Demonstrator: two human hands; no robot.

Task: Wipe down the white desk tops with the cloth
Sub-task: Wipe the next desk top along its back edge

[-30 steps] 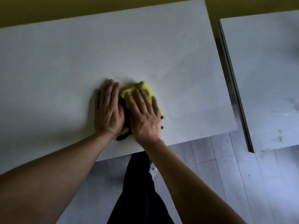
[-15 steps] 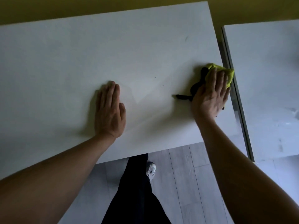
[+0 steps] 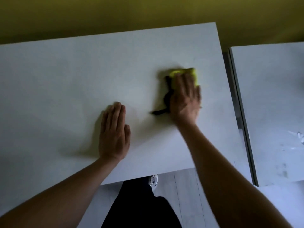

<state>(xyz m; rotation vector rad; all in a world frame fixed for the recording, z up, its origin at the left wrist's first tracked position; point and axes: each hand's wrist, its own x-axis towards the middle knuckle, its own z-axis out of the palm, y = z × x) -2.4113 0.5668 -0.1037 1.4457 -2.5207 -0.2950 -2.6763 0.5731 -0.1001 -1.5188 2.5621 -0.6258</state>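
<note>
Two hands lie flat on the white worktop [image 3: 65,79]. Right hand [image 3: 185,100] presses the yellow cloth [image 3: 191,73] at 2 o'clock, fingers straight, blurry. Left hand [image 3: 113,134] rests near the middle, fingers pressed together.

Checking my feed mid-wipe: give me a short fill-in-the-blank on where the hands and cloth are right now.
1. The right hand presses the ____ cloth flat on the desk.
2. The left hand lies flat, holding ____.
3. The second desk stands to the person's ____.
4. White smears show on the ____ desk.

Missing words: yellow; nothing; right; second
</note>
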